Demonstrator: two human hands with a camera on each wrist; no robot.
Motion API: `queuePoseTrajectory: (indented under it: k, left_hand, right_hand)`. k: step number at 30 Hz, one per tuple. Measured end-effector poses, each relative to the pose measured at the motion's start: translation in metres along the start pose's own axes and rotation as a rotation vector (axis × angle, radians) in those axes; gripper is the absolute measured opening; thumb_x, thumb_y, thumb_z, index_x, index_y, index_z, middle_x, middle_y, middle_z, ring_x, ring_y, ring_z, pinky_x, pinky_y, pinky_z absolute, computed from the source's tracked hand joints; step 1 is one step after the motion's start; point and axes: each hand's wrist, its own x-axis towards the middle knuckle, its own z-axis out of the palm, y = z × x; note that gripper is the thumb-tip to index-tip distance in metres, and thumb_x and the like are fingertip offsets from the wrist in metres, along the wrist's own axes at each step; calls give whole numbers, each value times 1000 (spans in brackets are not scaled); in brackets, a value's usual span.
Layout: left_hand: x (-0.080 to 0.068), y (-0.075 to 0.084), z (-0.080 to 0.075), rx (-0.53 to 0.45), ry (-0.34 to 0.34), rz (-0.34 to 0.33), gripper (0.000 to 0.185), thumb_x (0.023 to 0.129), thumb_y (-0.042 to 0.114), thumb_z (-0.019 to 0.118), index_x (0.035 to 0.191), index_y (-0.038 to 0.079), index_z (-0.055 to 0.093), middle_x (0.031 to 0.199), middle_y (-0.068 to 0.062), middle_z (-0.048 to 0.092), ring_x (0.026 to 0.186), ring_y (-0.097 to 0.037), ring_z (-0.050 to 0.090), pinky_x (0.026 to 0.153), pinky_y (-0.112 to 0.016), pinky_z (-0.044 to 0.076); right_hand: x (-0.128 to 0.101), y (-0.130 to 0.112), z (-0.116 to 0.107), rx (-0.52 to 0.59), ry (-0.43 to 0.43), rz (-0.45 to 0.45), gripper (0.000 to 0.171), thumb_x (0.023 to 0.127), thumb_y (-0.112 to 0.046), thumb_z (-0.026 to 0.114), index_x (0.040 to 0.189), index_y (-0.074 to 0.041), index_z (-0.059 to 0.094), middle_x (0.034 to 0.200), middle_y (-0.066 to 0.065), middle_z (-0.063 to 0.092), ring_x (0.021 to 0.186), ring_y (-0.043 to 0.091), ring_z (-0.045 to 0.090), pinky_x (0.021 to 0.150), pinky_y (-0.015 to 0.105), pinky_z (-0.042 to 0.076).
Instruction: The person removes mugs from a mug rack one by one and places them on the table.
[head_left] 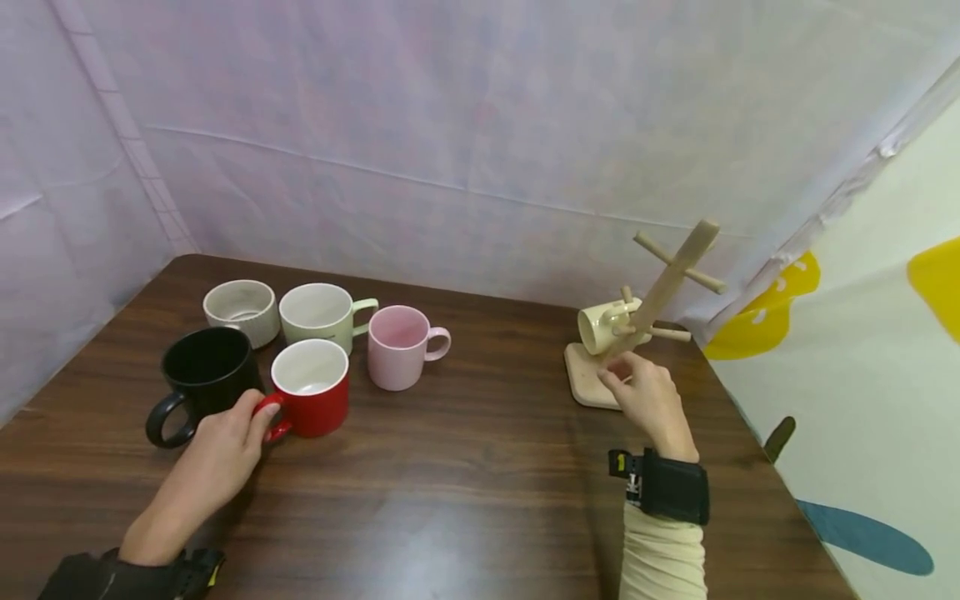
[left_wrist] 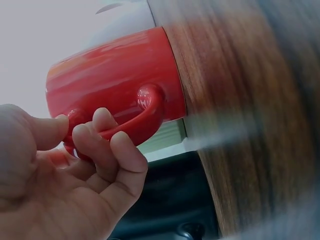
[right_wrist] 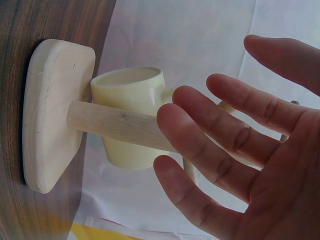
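Note:
My left hand (head_left: 228,446) pinches the handle of a red mug (head_left: 321,408) with a white inside, its thumb and fingers curled round the handle in the left wrist view. The mug is upright on the left side of the table, close to a black mug (head_left: 213,375). At the right, my right hand (head_left: 651,398) is in front of a wooden mug rack (head_left: 667,283), holding nothing. Its fingers (right_wrist: 215,165) are loosely extended beside the post in the right wrist view. A cream mug (right_wrist: 127,95) hangs tilted on a peg of the rack, above the base.
Behind the red mug stand a ribbed grey-white cup (head_left: 258,321), a pale green mug (head_left: 318,321) and a pink mug (head_left: 395,358). A brown wooden table (head_left: 480,467) lies under everything, with a white cloth wall (head_left: 450,125) along its back edge.

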Motion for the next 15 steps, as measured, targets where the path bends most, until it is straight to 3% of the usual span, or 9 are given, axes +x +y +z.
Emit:
queuePoseTrajectory:
  k: [15]
  left_hand:
    - [-2, -1, 2, -7, 27, 15, 11, 100, 2, 60, 94, 1, 51, 68, -2, 48, 58, -19, 45, 51, -33, 37]
  right_hand:
    - [0, 0, 0, 1, 27, -20, 20, 99, -15, 64, 107, 3, 69, 99, 19, 72, 86, 35, 69, 73, 52, 53]
